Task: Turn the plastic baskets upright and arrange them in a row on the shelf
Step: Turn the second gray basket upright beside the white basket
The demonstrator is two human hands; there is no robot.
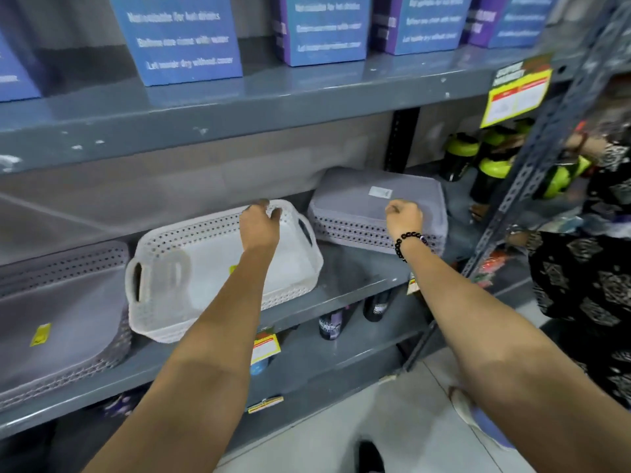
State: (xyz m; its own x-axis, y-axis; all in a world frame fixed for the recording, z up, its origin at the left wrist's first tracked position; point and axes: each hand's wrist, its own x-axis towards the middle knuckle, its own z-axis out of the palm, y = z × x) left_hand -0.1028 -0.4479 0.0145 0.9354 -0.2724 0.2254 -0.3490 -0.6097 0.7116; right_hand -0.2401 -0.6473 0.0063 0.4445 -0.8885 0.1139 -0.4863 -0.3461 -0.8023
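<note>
A white perforated basket (205, 268) sits upright and skewed on the middle of the grey shelf (358, 285). My left hand (260, 227) grips its far rim. To its right a stack of lilac baskets (355, 206) lies upside down, bottom up with a white label. My right hand (403, 216), a black bead bracelet on the wrist, rests as a closed fist on that upturned bottom. At the far left another lilac basket stack (58, 319) lies bottom up with a yellow sticker.
Blue and purple boxes (181, 39) stand on the shelf above. Black bottles with green caps (491, 158) stand behind the right upright post (532, 172). Dark bottles (333, 324) fill the lower shelf. A person in patterned clothing (594, 250) stands at the right.
</note>
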